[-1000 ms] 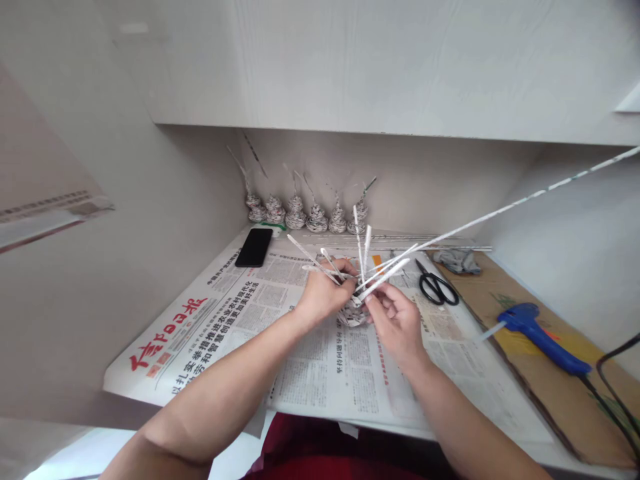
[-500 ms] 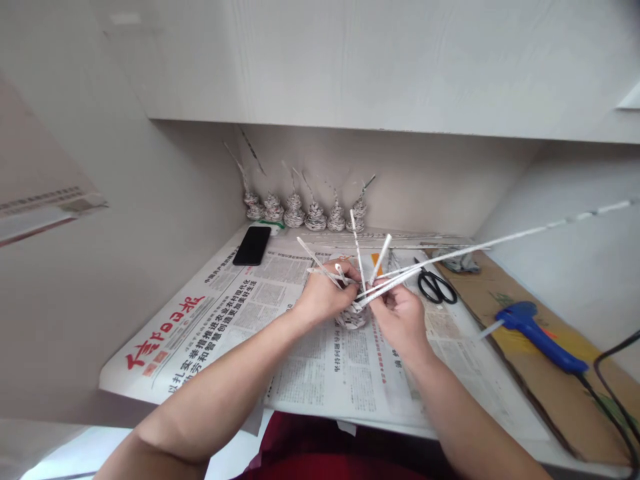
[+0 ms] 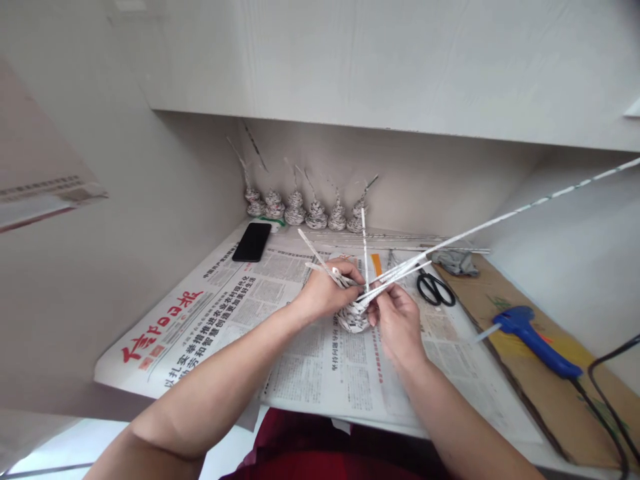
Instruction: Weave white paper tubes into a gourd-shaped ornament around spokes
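Note:
A small round body woven from rolled newspaper strips, the woven paper gourd, is between my hands above the newspaper. My left hand grips its upper left side, thumb over the rim, with short paper tubes poking out past the fingers. At the right side, my right hand pinches the paper tubes close to the rim. One long paper tube runs from there up to the right, beyond the view's edge. Another tube stands nearly upright from the weave. My fingers partly cover the body.
Several finished woven gourds line the back wall. A black phone lies on the newspaper. To the right are black-handled scissors, a grey cloth, and a blue glue gun with its cord on cardboard.
My right fingers have shifted along the rim. The thick tube that stood up beside the upright one now leans right, near the long tube, whose far end has swung higher.

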Action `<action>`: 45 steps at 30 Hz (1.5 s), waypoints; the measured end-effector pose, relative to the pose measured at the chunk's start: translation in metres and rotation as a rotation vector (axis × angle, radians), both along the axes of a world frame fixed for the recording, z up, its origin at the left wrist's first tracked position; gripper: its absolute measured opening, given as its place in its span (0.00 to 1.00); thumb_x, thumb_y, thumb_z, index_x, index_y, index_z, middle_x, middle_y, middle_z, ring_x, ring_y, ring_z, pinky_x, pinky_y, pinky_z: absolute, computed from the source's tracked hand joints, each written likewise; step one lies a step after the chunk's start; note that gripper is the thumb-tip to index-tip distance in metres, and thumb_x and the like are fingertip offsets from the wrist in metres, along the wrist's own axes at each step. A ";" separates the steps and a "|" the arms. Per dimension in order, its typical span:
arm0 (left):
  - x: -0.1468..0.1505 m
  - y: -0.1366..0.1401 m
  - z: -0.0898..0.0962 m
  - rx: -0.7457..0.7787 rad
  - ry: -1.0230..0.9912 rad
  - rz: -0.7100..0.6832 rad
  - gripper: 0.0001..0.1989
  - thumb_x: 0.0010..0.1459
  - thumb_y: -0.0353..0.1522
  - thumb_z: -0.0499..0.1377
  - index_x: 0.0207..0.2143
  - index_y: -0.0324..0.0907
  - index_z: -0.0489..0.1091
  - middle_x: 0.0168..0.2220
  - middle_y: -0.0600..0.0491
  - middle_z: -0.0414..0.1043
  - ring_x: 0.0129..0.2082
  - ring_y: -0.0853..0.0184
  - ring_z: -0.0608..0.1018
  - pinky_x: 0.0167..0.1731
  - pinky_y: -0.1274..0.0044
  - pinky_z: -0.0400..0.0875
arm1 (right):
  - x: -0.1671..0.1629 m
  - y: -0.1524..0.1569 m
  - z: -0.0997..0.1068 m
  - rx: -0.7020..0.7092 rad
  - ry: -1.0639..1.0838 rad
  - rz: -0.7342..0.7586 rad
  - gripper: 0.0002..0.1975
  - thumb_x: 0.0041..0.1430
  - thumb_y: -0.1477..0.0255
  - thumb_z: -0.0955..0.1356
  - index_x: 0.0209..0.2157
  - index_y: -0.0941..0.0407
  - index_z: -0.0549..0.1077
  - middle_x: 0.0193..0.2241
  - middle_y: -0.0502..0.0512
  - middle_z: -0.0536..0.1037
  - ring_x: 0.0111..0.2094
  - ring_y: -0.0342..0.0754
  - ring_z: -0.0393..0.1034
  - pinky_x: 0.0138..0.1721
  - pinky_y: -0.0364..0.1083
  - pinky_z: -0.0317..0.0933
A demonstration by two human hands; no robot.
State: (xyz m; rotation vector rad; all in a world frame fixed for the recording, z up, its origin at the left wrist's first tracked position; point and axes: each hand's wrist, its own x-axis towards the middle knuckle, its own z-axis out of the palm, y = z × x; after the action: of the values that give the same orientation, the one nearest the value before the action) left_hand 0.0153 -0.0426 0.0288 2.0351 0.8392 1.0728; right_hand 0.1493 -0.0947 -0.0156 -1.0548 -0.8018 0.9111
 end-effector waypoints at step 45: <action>-0.011 0.008 0.003 0.069 -0.024 -0.032 0.06 0.48 0.23 0.59 0.26 0.39 0.74 0.29 0.55 0.76 0.31 0.71 0.76 0.36 0.80 0.68 | 0.006 -0.001 -0.010 0.058 -0.149 0.115 0.09 0.49 0.69 0.74 0.35 0.54 0.77 0.33 0.51 0.80 0.33 0.44 0.72 0.40 0.46 0.67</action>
State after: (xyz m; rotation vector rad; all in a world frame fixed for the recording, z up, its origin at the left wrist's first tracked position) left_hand 0.0042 -0.0343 0.0319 2.0815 0.7642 1.1200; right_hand 0.1551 -0.0954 -0.0253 -1.0425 -1.0164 0.9078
